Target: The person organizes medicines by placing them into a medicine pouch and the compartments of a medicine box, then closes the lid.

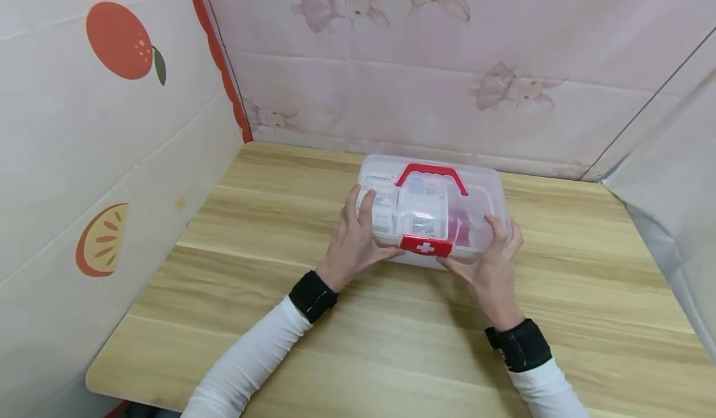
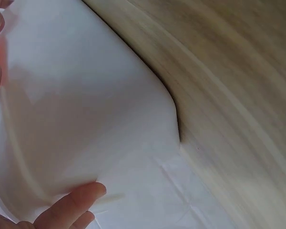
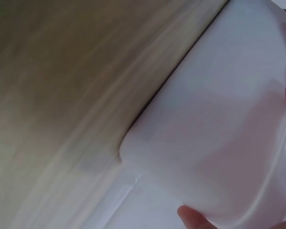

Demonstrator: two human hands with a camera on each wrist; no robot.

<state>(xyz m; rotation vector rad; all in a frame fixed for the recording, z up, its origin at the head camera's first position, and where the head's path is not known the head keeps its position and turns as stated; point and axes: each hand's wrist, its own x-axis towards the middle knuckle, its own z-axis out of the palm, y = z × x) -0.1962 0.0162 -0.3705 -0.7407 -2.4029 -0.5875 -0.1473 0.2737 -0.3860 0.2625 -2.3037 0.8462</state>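
A translucent plastic first-aid box (image 1: 483, 185) sits toward the back of the table, with a red carry handle (image 1: 431, 168) lying on its lid. A red latch (image 1: 426, 246) with a white cross is on the front edge. Packets and a pink item show through the lid. My left hand (image 1: 352, 239) grips the left part of the box, thumb by the latch's left end. From the right, my right hand (image 1: 493, 275) grips it with the thumb by the latch's other end. Both wrist views show the box's smooth white side (image 2: 86, 105) close up, with fingertips at its edges.
The box stands on a wood-grain table (image 1: 252, 337). Behind it hangs a pink curtain (image 1: 358, 95) with rabbit prints, and a white sheet (image 1: 67, 126) with fruit prints runs along the left. Another pale sheet (image 1: 677, 157) borders the right side.
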